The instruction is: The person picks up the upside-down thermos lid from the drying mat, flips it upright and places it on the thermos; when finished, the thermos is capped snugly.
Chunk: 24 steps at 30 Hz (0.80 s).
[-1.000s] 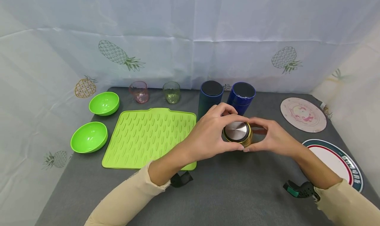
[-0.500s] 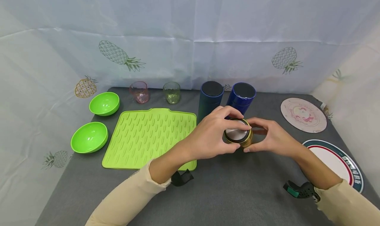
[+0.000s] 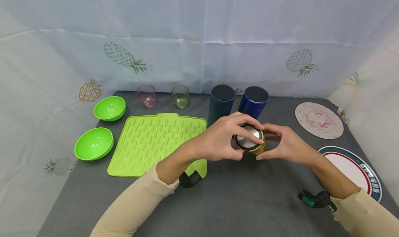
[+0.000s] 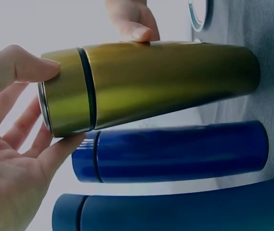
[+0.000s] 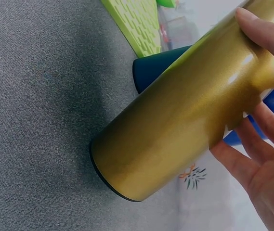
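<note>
A gold thermos flask (image 4: 165, 82) stands upright on the grey table, its lid (image 4: 67, 96) on and a steel disc set in the top. My left hand (image 3: 222, 136) has its thumb and index finger around that lid, one on each side, as the left wrist view shows. Lower down, my right hand (image 3: 285, 143) grips the flask's body, thumb on the near side and fingers behind. A bright blue flask (image 4: 175, 151) and a dark teal flask (image 3: 220, 105) stand just behind, partly covered by my left hand in the head view.
Left of the flasks lies a green drying mat (image 3: 159, 143). Pink (image 3: 146, 97) and green (image 3: 180, 97) glasses stand at the back, two green bowls (image 3: 109, 109) at the left. A round pink mat (image 3: 319, 121) and a rimmed plate (image 3: 349, 174) lie right.
My left hand has turned on the lid: its thumb has shifted left, and its fingertips have come round toward the right and nearer edge. The right hand has stayed on the flask.
</note>
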Motion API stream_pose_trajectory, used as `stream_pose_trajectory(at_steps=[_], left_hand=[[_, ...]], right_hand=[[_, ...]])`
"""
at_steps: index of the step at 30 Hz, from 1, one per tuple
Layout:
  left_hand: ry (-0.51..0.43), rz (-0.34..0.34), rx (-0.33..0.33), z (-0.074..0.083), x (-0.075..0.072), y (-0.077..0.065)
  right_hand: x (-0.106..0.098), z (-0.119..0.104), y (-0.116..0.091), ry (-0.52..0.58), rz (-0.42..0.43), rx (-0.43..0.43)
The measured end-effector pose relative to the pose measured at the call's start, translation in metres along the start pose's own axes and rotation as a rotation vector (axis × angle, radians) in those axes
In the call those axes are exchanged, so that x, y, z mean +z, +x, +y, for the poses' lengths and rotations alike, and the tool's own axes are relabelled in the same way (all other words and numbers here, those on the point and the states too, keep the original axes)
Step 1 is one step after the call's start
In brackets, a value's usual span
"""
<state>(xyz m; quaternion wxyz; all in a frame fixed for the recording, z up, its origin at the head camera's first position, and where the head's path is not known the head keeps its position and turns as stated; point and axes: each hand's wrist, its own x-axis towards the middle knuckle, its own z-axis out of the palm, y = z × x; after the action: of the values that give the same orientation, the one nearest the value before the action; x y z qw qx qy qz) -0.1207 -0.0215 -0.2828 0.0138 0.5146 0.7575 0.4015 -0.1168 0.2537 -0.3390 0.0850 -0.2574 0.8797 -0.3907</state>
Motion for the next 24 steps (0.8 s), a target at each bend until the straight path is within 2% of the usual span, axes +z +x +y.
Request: stream_pose_trajectory(at_steps=[6,13,17,24], left_hand=[[0.048,-0.003,-0.023,0.004,0.001,-0.003],[0.189,0.125,-0.176,0.015,0.005,-0.01],[0.201,0.179,-0.24,0.02,0.008,-0.009],[0.192,0.194,-0.278,0.022,0.014,-0.007]], right_hand=[[0.0,0.0,0.0,0.016,-0.001,-0.003],[-0.002,0.0,0.001,0.027,0.01,-0.007],[-0.003,-0.001,0.001,0.021,0.009,-0.017],[-0.001,0.0,0.0,0.019,0.009,-0.025]])
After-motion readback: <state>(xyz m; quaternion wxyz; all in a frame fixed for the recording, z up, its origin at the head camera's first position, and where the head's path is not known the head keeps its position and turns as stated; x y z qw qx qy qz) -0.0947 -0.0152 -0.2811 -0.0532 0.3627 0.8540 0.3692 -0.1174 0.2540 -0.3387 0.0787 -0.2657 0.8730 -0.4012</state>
